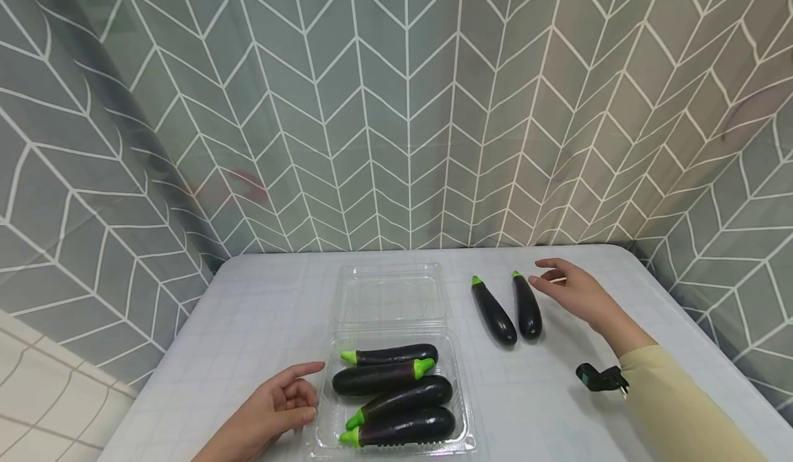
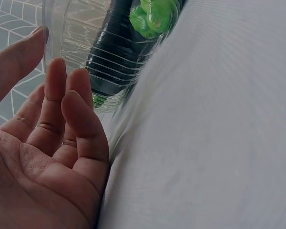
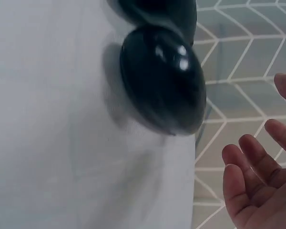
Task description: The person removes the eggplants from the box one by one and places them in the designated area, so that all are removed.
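A clear plastic clamshell box [image 1: 464,407] lies with its lid folded back, holding several dark eggplants [image 1: 378,379] with bright green stem ends. My left hand [image 1: 272,407] is at the box's left side, fingers loosely bent and nothing held. In the left wrist view one fingertip [image 2: 37,38] appears to touch the clear wall. To the right of the box, two more eggplants lie on the table: one nearer the box [image 1: 494,314], the other [image 1: 528,307] beside my right hand [image 1: 576,293]. That hand hovers with relaxed, parted fingers and holds nothing; in the right wrist view an eggplant's rounded end [image 3: 162,81] shows apart from it.
The open lid [image 1: 392,293] lies flat behind the box. A white cloth covers the table [image 1: 266,310], and a patterned curtain [image 1: 409,104] hangs along its back and sides. A small black device [image 1: 601,378] is at my right wrist, by the yellow sleeve [image 1: 675,400].
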Tool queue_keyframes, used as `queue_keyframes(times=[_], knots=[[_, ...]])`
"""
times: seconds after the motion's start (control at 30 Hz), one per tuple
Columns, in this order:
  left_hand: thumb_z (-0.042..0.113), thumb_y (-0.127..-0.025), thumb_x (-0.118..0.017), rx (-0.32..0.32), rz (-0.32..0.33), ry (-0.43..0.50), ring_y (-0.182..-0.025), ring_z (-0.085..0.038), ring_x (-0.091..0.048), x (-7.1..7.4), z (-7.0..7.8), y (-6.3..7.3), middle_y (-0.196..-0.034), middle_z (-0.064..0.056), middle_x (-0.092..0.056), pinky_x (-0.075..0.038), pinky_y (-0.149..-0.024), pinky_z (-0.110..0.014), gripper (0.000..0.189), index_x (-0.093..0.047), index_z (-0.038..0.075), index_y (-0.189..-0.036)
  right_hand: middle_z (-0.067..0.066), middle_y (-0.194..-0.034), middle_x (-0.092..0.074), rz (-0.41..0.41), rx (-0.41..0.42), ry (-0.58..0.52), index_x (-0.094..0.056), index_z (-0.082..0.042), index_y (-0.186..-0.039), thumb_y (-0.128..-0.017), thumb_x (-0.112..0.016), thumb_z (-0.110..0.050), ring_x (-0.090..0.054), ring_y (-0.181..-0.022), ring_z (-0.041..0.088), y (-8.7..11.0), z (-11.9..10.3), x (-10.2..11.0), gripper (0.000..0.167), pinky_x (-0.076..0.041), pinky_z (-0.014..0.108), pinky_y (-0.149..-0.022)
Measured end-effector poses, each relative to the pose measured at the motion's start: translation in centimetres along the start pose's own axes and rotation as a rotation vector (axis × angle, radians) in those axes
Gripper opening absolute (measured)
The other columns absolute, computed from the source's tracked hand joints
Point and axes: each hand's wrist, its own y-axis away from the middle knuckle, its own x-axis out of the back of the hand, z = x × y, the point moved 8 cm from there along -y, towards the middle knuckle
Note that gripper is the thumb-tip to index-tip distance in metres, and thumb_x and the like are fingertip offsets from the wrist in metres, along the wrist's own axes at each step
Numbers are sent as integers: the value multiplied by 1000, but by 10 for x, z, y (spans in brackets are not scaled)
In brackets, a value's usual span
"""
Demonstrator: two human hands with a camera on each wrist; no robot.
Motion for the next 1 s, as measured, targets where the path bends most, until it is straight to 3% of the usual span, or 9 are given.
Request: queue_keyframes(times=[0.27, 0.43, 1.0], knots=[[6, -95, -65, 7, -2, 12, -85, -14, -55, 0, -1, 0, -104, -12, -60, -49, -74, -25, 69, -26, -2, -152, 18, -125, -60, 20, 93, -26, -50, -8, -141, -96, -60, -51, -57, -115, 37, 14, -36, -9, 64, -48, 52, -89], [6, -95, -65, 4, -1, 3, -86, -14, -55, 0, 0, 0, -104, -10, -60, -49, -74, -25, 70, -26, -3, -152, 10, -118, -63, 11, 160, -44, -54, -10, -138, -96, -61, -49, -61, -108, 28, 22, -60, -18, 57, -49, 45, -86], [6, -95, -65, -5, -6, -4, -86, -14, -55, 0, 1, 1, -104, -11, -60, -49, -74, -25, 69, -26, -3, -152, 4, -115, -65, -156, 269, -190, -60, -13, -131, -93, -69, -41, -62, -100, 17, 45, -119, -72, 48, -52, 32, -80]])
